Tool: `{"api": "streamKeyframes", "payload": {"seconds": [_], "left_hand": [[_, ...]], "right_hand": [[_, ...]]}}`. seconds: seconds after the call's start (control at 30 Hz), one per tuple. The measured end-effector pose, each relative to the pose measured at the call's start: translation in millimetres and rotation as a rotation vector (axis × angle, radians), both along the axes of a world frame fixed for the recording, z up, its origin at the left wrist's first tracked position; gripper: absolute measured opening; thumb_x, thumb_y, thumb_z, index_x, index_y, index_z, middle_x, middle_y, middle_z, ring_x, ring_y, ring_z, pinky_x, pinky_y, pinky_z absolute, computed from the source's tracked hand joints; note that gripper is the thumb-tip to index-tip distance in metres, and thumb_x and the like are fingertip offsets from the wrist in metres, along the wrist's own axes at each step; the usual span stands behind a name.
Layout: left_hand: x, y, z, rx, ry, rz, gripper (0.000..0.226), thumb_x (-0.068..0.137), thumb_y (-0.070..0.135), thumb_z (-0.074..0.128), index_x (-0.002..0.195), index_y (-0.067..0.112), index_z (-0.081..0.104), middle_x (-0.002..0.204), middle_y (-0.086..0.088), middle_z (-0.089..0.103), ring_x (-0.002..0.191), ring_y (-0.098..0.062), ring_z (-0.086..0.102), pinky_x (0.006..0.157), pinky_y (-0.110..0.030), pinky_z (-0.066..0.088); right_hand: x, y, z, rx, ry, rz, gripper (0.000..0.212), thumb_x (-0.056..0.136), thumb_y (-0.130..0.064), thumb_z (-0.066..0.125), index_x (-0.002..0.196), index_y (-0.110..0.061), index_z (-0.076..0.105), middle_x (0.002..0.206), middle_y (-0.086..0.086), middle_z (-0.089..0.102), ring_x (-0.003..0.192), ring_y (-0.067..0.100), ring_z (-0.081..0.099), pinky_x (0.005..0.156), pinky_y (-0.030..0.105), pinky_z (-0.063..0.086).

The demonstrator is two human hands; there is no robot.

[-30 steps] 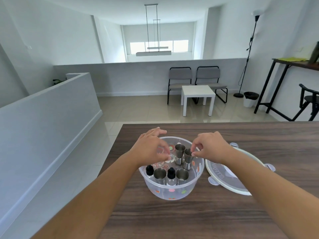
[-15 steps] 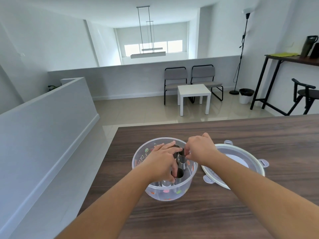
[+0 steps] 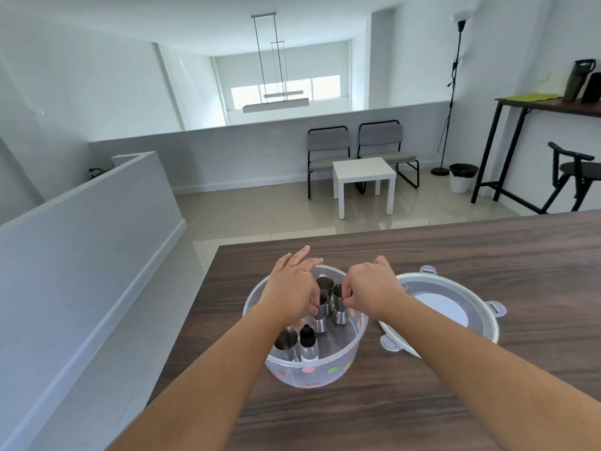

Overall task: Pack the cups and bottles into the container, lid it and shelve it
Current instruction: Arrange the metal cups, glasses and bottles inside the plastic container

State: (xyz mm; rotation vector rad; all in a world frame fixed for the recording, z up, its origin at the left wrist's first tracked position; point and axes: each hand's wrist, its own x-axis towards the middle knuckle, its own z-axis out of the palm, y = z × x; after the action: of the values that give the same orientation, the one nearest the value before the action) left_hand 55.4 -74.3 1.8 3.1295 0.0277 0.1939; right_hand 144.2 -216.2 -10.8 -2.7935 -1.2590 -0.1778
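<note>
A clear round plastic container (image 3: 325,374) with coloured dots stands on the dark wooden table (image 3: 455,255). Inside it stand steel jigger cups and a small bottle (image 3: 307,343) with a black cap. My left hand (image 3: 291,288) reaches into the container and pinches the rim of one steel jigger cup (image 3: 322,312). My right hand (image 3: 372,289) pinches the rim of a second steel jigger cup (image 3: 339,304) beside it. A third steel cup (image 3: 286,343) stands at the container's near left. The round white-rimmed lid (image 3: 455,307) lies flat on the table to the right.
The table's left edge (image 3: 195,307) drops to a tiled floor beside a low white wall (image 3: 81,239). Beyond the table's far edge stand a white side table (image 3: 362,172) and two chairs. A tall dark table (image 3: 536,105) is at the far right.
My left hand went down into the container and now pinches a jigger cup; my right hand stays on the neighbouring cup. The camera view has shifted slightly.
</note>
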Motion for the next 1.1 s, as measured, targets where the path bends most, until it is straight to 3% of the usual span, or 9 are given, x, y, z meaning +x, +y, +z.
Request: {"api": "streamKeyframes", "payload": {"seconds": [0.5,0.73,0.93,1.1], "left_hand": [[10,2,-3,0.104,0.029,0.033,0.005,0.075,0.03,0.066,0.076,0.029,0.071,0.154,0.004,0.027,0.145,-0.019,0.004,0.115,-0.043,0.003],[6,6,-2,0.11,-0.006,0.008,0.007,0.078,0.028,0.063,0.074,0.029,0.07,0.152,0.004,0.031,0.145,-0.018,0.007,0.116,-0.043,0.003],[3,5,-1,0.125,-0.004,0.02,0.007,0.079,0.027,0.063,0.075,0.029,0.069,0.152,0.003,0.03,0.145,-0.019,0.006,0.117,-0.045,0.003],[3,9,-6,0.107,-0.019,0.027,0.011,0.081,0.028,0.059,0.078,0.028,0.069,0.151,0.002,0.032,0.145,-0.019,0.008,0.116,-0.044,0.004]], "right_hand": [[0,7,-11,0.094,0.016,-0.011,0.012,0.082,-0.026,0.057,0.072,-0.025,0.064,0.083,-0.008,0.063,0.079,0.016,0.056,0.079,0.033,0.022],[1,9,-7,-0.01,-0.08,0.003,0.018,0.082,-0.013,0.054,0.071,-0.025,0.061,0.084,-0.005,0.069,0.081,0.018,0.06,0.082,0.034,0.024],[-1,12,-6,-0.031,-0.079,-0.001,0.016,0.082,-0.014,0.054,0.069,-0.024,0.057,0.083,-0.003,0.069,0.074,0.018,0.054,0.083,0.035,0.027],[-1,11,-6,-0.01,-0.057,0.002,0.013,0.081,-0.017,0.056,0.074,-0.022,0.066,0.084,-0.003,0.067,0.076,0.019,0.056,0.082,0.036,0.027]]}}
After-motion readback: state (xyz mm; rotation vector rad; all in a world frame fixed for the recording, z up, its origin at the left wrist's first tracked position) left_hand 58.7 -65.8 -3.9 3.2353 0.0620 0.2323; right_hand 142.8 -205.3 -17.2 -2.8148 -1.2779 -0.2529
